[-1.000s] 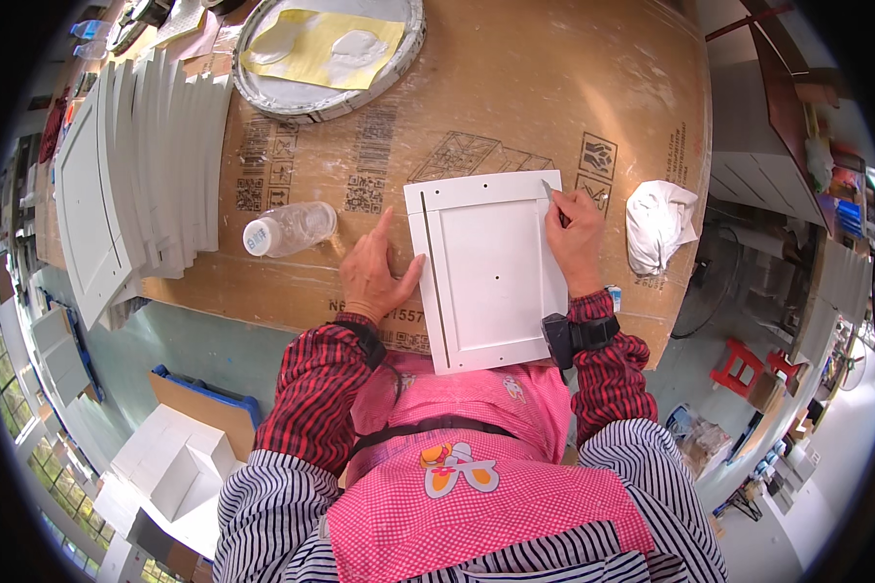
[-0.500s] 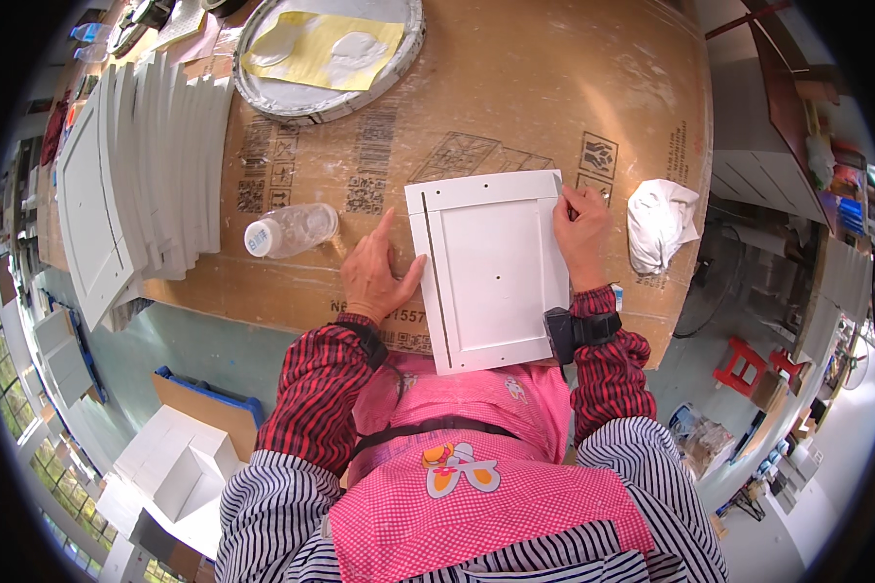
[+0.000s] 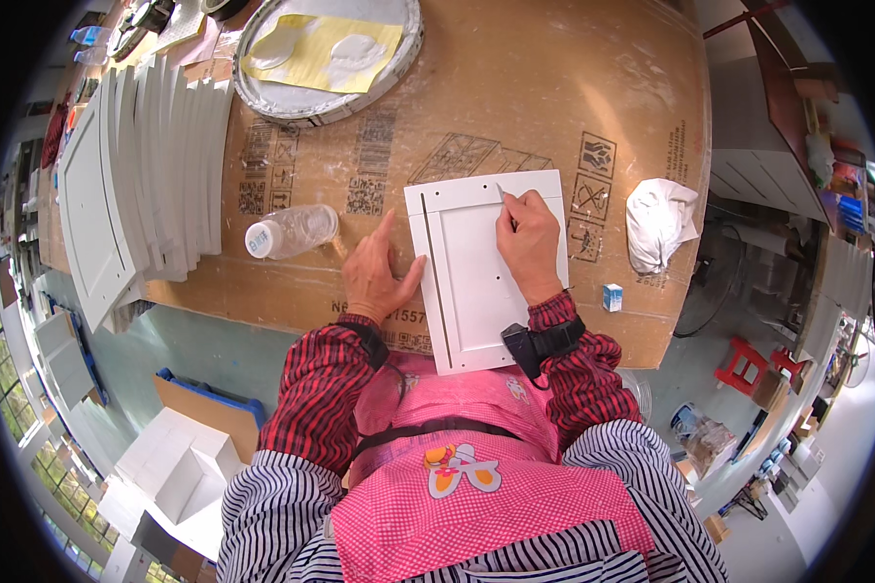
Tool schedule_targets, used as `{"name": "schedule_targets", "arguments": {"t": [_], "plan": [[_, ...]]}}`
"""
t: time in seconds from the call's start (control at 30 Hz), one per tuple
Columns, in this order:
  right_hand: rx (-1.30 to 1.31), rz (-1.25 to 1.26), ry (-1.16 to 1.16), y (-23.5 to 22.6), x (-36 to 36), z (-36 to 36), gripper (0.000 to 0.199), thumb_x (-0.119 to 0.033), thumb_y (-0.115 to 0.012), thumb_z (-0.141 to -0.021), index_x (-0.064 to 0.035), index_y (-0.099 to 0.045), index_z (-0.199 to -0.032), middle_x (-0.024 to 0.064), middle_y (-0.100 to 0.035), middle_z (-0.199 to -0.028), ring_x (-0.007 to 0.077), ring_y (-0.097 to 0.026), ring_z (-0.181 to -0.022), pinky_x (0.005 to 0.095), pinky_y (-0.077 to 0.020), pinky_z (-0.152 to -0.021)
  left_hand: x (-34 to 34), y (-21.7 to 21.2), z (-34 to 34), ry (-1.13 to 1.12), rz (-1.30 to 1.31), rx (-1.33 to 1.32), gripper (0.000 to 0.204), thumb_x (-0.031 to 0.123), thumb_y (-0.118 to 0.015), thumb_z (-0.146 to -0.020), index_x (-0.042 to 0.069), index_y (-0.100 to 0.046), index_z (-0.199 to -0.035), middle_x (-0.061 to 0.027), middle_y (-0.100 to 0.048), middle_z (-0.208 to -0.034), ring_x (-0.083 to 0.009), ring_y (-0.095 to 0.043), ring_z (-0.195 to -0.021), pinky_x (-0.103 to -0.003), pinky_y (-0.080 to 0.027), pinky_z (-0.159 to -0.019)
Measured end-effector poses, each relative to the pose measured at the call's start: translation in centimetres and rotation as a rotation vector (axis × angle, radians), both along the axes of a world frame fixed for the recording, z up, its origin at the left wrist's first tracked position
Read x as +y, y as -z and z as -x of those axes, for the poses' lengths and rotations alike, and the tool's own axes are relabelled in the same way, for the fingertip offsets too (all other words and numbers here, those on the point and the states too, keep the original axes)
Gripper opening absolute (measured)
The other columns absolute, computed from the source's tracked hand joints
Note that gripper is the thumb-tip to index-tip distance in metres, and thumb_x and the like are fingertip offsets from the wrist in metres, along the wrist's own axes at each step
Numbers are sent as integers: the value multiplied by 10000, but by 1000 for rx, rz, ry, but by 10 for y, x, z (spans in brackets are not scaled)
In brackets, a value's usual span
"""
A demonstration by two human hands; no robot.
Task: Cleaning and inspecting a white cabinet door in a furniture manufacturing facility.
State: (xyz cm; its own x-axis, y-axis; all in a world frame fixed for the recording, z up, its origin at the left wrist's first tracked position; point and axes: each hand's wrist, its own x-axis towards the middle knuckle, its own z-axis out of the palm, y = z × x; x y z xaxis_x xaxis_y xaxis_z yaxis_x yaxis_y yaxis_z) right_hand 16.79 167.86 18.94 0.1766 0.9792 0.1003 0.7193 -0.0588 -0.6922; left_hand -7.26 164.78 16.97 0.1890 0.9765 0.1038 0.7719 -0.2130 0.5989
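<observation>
On the cardboard-covered table (image 3: pixel 593 87), the white framed panel (image 3: pixel 476 282) lies flat before you. Your left hand (image 3: pixel 377 277) rests spread against the panel's left edge, steadying it. Your right hand (image 3: pixel 530 243) pinches a thin tool (image 3: pixel 503 191) at the panel's far groove, likely finishing that inner edge. Next, judge an even stroke along the groove.
</observation>
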Motion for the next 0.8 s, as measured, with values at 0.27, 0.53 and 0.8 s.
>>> {"name": "schedule_targets", "arguments": {"t": [0.27, 0.53, 0.8], "plan": [[-73, -63, 62, -2, 7, -11, 166, 4, -666, -813, 2, -745, -960, 144, -577, -781, 330, -609, -681, 425, -473, -591, 0, 0, 1, 3, -3, 1, 831, 294, -812, -787, 32, -458, -1492, -22, -494, -738, -197, -515, -680, -357, -431, -642], [-54, -35, 75, -4, 4, -9, 186, 16, -669, -808, 7, -744, -978, 147, -569, -777, 327, -600, -671, 424, -467, -591, 0, 0, 1, -3, 18, -5, 827, 295, -812, -789, 30, -461, -1489, -19, -496, -742, -196, -516, -682, -356, -435, -649], [-33, -10, 112, -2, 3, -1, 185, 8, -671, -818, 1, -746, -988, 149, -560, -776, 335, -603, -681, 430, -470, -602, -1, 0, 1, -2, 18, -2, 832, 304, -813, -788, 35, -460, -1491, -18, -495, -745, -195, -515, -684, -359, -434, -651]]}}
